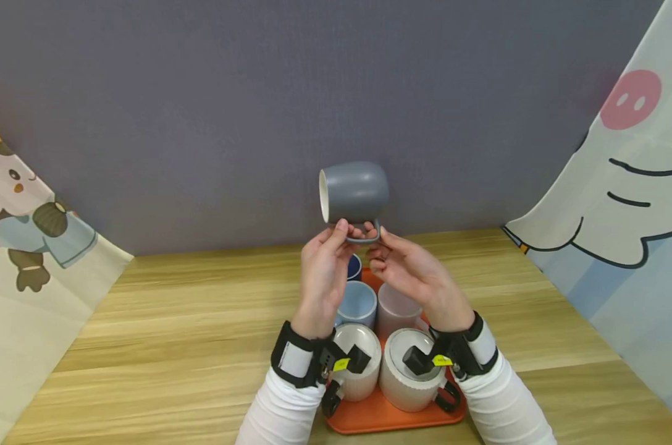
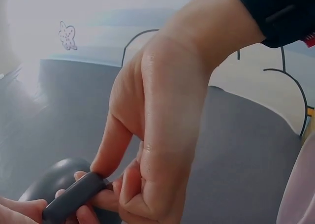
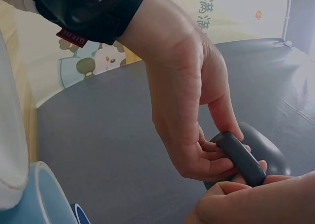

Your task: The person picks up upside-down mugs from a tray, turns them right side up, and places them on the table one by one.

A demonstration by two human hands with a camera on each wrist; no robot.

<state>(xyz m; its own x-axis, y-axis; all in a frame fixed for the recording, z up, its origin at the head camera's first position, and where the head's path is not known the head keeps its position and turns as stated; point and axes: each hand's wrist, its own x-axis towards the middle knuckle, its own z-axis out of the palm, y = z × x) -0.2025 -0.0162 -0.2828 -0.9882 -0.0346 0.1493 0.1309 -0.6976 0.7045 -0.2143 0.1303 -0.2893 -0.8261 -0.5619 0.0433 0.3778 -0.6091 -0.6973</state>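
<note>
A grey mug (image 1: 355, 191) is held up above the table, tipped on its side with its pale mouth facing left and its handle underneath. My left hand (image 1: 320, 275) pinches the handle at the end by the rim, thumb on the near side. The other end of the handle is between the thumb and fingers of my right hand (image 1: 416, 272). In the left wrist view the dark handle (image 2: 74, 199) has fingertips at both ends, and the grey body is partly hidden behind it. The right wrist view shows the handle (image 3: 241, 157) gripped likewise.
Below the hands an orange tray (image 1: 394, 420) lies on the wooden table (image 1: 202, 321). It carries a dark blue mug (image 1: 354, 267), a light blue mug (image 1: 357, 301), a pink mug (image 1: 397, 309) and two whitish mugs with black handles. A grey panel (image 1: 230, 123) stands behind.
</note>
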